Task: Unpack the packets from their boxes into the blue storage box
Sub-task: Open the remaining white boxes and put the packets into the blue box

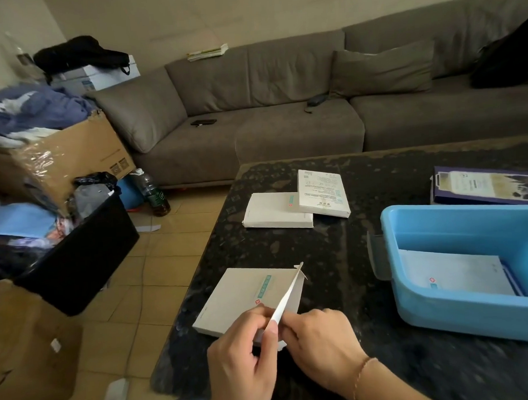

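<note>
My left hand point(245, 352) and right hand point(320, 339) both pinch the raised end flap point(286, 295) of the white box point(234, 301), opening it. The box lies flat on the dark table point(335, 257) for support. The blue storage box point(457, 221) sits near my right, holding a white packet point(459, 273).

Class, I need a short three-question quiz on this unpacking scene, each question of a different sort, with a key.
1. True or false: the blue storage box already holds a white packet.
2. How many closed white boxes lie at the table's far side? A) one B) two C) four
3. Fill in: both the left hand and the right hand pinch the open box's ____.

Key: 1 true; 2 B; 3 flap.
</note>
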Tool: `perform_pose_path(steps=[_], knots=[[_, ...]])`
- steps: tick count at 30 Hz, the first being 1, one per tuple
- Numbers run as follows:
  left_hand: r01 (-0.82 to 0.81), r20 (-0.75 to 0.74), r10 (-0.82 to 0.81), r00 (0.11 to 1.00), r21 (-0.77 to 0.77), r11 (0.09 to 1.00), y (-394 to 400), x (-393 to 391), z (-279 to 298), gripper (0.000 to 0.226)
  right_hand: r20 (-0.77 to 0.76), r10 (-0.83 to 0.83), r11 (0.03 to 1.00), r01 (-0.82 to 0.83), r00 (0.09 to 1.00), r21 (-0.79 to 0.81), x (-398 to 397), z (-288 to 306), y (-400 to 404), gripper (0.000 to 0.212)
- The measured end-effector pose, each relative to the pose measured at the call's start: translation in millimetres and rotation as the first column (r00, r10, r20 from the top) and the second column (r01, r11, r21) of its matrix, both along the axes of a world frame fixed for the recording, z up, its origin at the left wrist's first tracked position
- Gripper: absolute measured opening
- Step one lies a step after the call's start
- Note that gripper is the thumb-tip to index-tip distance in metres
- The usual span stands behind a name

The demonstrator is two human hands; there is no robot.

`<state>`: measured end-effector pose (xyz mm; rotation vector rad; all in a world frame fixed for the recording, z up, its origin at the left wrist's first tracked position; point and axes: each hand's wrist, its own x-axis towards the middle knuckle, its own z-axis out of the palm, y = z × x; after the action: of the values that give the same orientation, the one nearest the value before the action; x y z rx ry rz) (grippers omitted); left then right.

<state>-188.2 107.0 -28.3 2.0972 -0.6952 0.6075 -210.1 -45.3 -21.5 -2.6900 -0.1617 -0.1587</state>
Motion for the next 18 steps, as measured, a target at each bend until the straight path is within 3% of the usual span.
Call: perform_pose_path(steps=[6, 9, 14, 18], knots=[[-0.014, -0.017, 0.015, 1.0, 0.033, 0.999, 2, 1, 1, 0.044, 0.055, 0.129, 0.984, -0.12, 0.99, -0.133, -2, 10, -17, 0.025], [-0.014, -0.031, 0.015, 0.999, 0.03, 0.999, 3, 1, 0, 0.04, 0.177, 0.113, 0.981, -0.082, 0.978, -0.175, -8, -4, -30, 0.04], [0.026, -0.042, -0.025, 0.999, 0.022, 0.999, 2, -1, -6, 0.03, 0.463, 0.065, 0.998, -0.056, 0.884, -0.032, -26, -27, -51, 0.026], [0.015, -0.109, -0.008, 0.994, 0.06, 0.998, 2, 3, -9, 0.028, 0.539, -0.148, 0.982, 0.058, 0.829, 0.179, -47, -30, -56, 0.021]])
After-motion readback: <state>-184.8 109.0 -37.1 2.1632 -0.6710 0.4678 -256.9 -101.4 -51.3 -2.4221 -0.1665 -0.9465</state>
